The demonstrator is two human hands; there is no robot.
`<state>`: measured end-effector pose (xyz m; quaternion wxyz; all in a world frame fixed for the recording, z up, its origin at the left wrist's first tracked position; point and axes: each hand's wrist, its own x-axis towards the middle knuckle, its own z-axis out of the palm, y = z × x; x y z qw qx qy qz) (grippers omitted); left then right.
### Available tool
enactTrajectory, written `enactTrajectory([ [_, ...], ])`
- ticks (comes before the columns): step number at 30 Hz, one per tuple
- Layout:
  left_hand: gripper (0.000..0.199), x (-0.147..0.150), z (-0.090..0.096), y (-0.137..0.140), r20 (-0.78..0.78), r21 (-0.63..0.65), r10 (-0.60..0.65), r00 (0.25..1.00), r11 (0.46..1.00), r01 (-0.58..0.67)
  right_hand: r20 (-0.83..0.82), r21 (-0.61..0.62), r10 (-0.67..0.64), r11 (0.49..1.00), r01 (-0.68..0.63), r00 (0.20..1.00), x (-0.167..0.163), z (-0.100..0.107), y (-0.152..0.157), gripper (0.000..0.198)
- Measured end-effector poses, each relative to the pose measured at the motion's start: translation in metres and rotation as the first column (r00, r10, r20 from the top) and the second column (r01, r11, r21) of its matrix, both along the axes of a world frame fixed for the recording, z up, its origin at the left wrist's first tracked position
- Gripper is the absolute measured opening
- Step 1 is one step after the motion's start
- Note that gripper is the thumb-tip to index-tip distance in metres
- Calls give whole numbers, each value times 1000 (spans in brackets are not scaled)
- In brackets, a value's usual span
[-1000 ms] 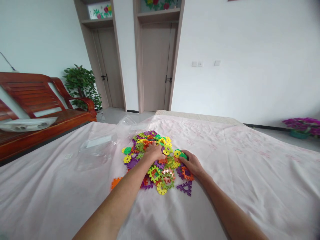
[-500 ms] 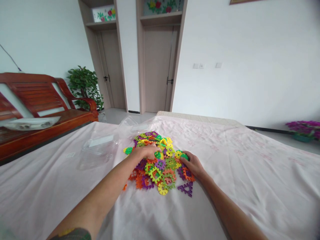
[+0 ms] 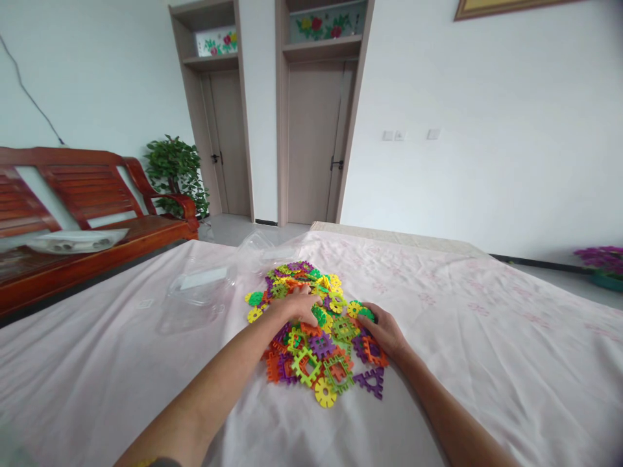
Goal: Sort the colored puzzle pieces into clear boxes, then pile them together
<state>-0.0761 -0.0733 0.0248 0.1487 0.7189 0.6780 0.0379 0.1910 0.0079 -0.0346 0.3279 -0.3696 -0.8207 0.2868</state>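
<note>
A heap of flat plastic interlocking pieces (image 3: pixel 321 345) in purple, orange, green and yellow lies on the pink-white cloth. Over its middle is my left hand (image 3: pixel 299 306), thumb and fingers apart, close to a green notched disc (image 3: pixel 318 316). At the right edge of the heap, my right hand (image 3: pixel 387 329) grips a green notched disc (image 3: pixel 365 314) between thumb and fingers. A yellow notched disc (image 3: pixel 354 309) sits against that green one; whether they are joined I cannot tell. A purple triangular piece (image 3: pixel 372 381) and a yellow disc (image 3: pixel 325 393) lie at the near edge.
Clear plastic containers (image 3: pixel 202 285) stand on the cloth (image 3: pixel 462 363) left of and behind the heap. A wooden bench (image 3: pixel 97 194) with a plastic-wrapped bundle (image 3: pixel 80 240) is at the left, beside a green plant (image 3: pixel 176 172). Two doors (image 3: pixel 314 143) are in the far wall.
My left hand's fingers have spread from a more closed grasp in the heap. My right hand keeps its hold on the green disc. The camera view has shifted slightly.
</note>
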Motion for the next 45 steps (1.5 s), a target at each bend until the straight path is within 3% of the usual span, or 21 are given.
enactTrajectory([
  [3,64,2,-2,1,-3,-6,4,1000,1000,-4,0,-8,4,1000,-4,1000,0,0,0,43],
  [12,47,-11,-13,1,59,174,-64,996,983,53,7,-3,-12,1000,12,1000,1,1,-2,43],
  [20,16,-14,-25,0,215,288,-41,976,957,-24,-16,-3,-16,1000,16,1000,0,1,-2,43],
  [27,25,-18,-20,-2,397,396,21,918,898,-192,-10,-15,-19,1000,18,1000,1,2,-1,44],
  [36,65,-44,0,-12,536,436,77,841,828,-353,-24,-29,-8,1000,7,1000,1,0,1,45],
  [45,83,-61,-13,-17,608,520,-41,793,775,-358,-40,-62,-27,998,24,999,2,-2,3,45],
])
